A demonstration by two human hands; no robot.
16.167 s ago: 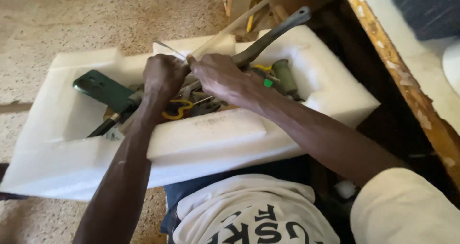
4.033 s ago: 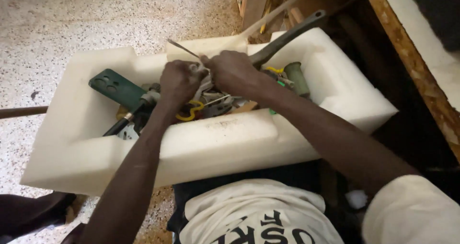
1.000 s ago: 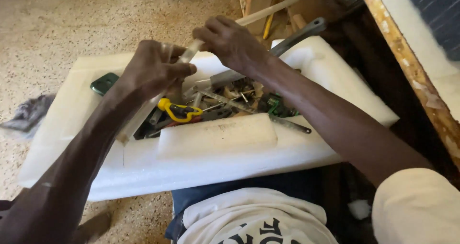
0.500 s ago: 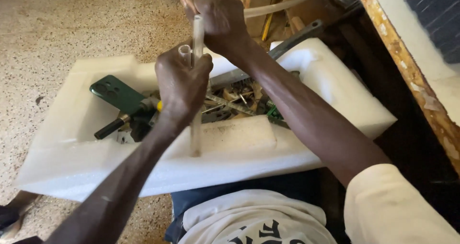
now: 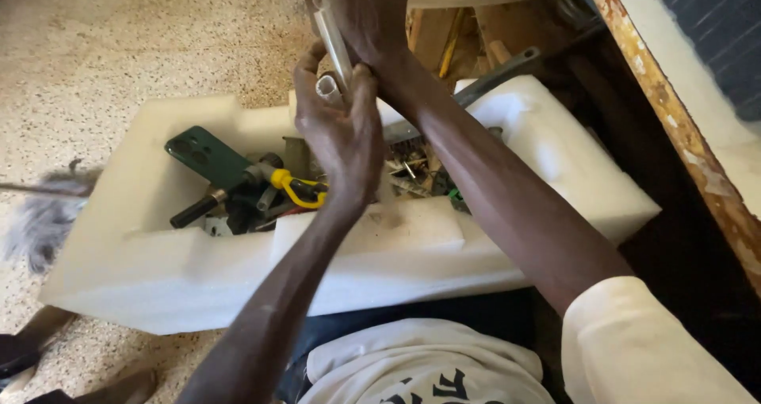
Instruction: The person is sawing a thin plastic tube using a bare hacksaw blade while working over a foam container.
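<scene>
My left hand (image 5: pixel 341 134) is closed around a short white plastic tube (image 5: pixel 326 87), held upright above a white foam tray (image 5: pixel 396 269). My right hand (image 5: pixel 361 15) grips a second thin white tube (image 5: pixel 333 39) higher up, close to the top edge of the view. The two tubes run side by side and touch between my hands. The lower ends of both tubes are hidden behind my left hand.
The tray's hollow holds a dark green phone (image 5: pixel 208 157), a yellow-handled tool (image 5: pixel 295 188), a black-handled tool (image 5: pixel 194 210) and several small metal parts. A long grey bar (image 5: pixel 495 75) leans on the tray's far rim. Wooden planks (image 5: pixel 682 134) stand at the right. Speckled floor (image 5: pixel 119 47) lies left.
My hands rose from inside the tray and lifted the white tubes out of it. In the last half second both hands and tubes moved higher and closer together.
</scene>
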